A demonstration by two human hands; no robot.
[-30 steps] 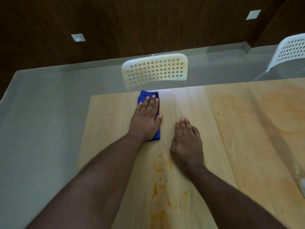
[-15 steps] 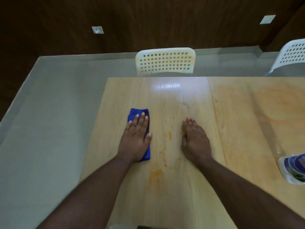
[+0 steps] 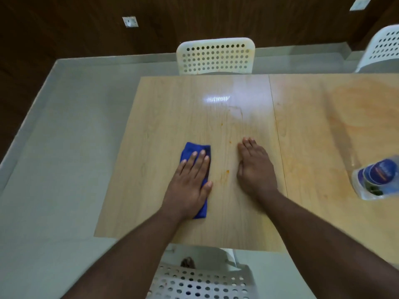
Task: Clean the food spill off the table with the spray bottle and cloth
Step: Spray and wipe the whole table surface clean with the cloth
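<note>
My left hand (image 3: 190, 182) lies flat, fingers straight, pressing a folded blue cloth (image 3: 192, 152) onto the light wooden table (image 3: 164, 117). The cloth shows beyond my fingertips and along my thumb side. My right hand (image 3: 254, 169) rests flat on the table a short way to the right, holding nothing. Between the two hands are faint orange food specks (image 3: 226, 172) and thin smears. The spray bottle (image 3: 375, 178), clear with a blue label, stands at the right edge of the view.
A second tabletop (image 3: 336, 130) with broad orange staining adjoins on the right. White perforated chairs stand at the far side (image 3: 216, 55), far right (image 3: 382, 48) and just below me (image 3: 200, 281). Pale floor lies to the left.
My left hand has drawn the cloth toward me and leftward from the table's far edge. The thick orange spill near me is reduced to faint specks. The bottle has come into view.
</note>
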